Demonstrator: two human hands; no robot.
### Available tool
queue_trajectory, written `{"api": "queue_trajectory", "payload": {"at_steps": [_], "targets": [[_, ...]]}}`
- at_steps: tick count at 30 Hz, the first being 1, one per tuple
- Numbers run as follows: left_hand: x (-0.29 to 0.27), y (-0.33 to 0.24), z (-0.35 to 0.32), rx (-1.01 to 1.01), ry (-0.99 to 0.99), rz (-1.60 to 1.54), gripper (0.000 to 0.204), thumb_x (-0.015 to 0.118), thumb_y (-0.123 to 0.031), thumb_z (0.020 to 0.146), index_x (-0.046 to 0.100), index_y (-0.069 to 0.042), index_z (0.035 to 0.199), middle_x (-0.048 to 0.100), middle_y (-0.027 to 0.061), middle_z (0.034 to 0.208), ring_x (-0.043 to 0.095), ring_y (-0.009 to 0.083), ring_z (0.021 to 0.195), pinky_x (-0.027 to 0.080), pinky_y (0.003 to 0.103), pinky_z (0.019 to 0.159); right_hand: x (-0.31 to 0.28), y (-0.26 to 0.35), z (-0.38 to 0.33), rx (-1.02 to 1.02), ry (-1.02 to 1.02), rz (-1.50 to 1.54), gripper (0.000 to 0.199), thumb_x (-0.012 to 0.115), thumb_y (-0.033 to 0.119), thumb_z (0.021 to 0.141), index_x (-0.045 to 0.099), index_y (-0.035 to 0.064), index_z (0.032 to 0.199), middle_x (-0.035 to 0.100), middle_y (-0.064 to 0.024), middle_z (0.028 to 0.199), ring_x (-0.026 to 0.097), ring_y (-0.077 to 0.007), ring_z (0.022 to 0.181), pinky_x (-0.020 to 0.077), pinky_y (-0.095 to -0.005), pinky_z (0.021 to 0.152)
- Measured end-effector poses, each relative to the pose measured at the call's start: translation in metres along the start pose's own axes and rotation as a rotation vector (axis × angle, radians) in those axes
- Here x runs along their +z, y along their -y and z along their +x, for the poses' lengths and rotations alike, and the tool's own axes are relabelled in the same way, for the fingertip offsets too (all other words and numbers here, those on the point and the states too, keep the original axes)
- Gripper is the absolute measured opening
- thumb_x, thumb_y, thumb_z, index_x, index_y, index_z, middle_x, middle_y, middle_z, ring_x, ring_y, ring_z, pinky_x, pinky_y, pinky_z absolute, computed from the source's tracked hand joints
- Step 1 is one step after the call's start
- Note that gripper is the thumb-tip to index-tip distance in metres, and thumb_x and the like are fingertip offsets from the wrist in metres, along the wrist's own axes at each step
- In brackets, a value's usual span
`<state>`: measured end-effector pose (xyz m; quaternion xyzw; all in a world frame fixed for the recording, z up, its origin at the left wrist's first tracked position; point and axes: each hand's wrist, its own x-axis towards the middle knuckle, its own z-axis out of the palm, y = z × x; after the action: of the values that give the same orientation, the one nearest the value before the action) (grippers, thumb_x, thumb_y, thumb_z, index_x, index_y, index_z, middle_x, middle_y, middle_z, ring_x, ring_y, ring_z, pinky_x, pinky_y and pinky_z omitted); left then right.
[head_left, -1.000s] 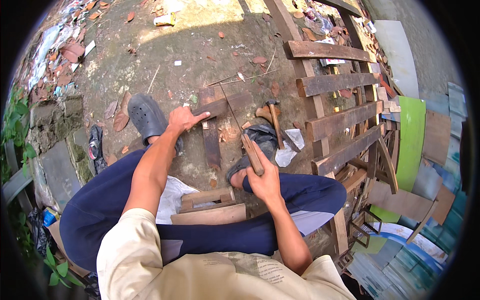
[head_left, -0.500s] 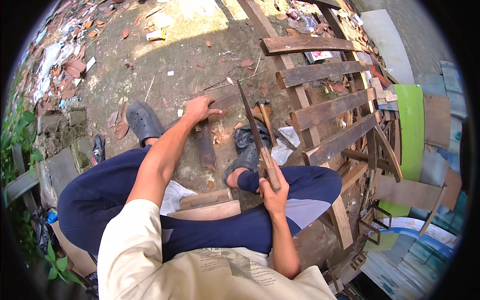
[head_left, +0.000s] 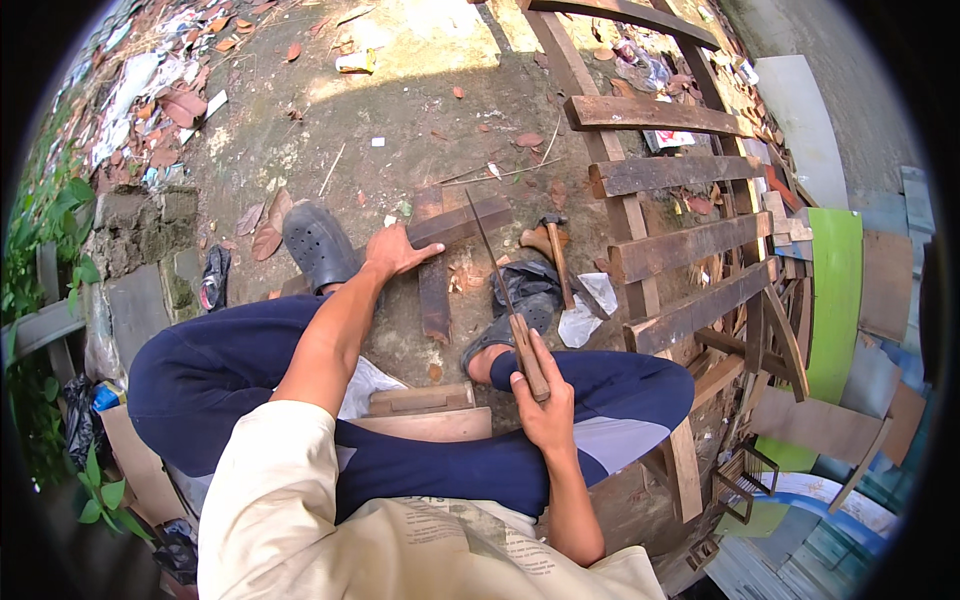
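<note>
The left hand [head_left: 395, 250] presses flat on a dark weathered wooden plank [head_left: 455, 222] lying on the dirt ground [head_left: 400, 110], crossed over a second dark upright plank [head_left: 433, 285]. The right hand [head_left: 543, 400] is clenched around the wooden handle of a long thin-bladed knife [head_left: 505, 290], its blade angled up over the crossed planks. Just right of the planks lies a wooden-handled hammer [head_left: 557, 255], beside a slatted wooden pallet [head_left: 680, 245].
</note>
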<state>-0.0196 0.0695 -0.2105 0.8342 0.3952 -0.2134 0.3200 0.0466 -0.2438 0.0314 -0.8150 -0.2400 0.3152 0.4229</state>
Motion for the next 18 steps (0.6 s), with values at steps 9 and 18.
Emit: {"api": "queue_trajectory", "payload": {"at_steps": [9, 18], "targets": [[0.001, 0.007, 0.009, -0.013, 0.025, 0.008, 0.129, 0.059, -0.097, 0.07, 0.056, 0.014, 0.135, 0.07, 0.0305, 0.122, 0.068, 0.0399, 0.118, 0.054, 0.048, 0.101, 0.021, 0.029, 0.005, -0.025, 0.013, -0.103, 0.058, 0.064, 0.002, 0.097, 0.051, 0.0083, 0.153, 0.069, -0.0265, 0.131, 0.068, -0.0398, 0.121, 0.0557, -0.0407, 0.099], [0.002, 0.011, 0.014, 0.036, 0.061, -0.013, 0.126, 0.06, -0.095, 0.071, 0.054, 0.011, 0.139, 0.068, 0.0293, 0.128, 0.066, 0.0389, 0.123, 0.053, 0.047, 0.104, 0.018, 0.063, 0.002, 0.02, 0.072, -0.172, 0.057, 0.064, 0.003, 0.097, 0.05, 0.0078, 0.152, 0.066, -0.0288, 0.133, 0.065, -0.0419, 0.123, 0.0558, -0.0424, 0.1]]}}
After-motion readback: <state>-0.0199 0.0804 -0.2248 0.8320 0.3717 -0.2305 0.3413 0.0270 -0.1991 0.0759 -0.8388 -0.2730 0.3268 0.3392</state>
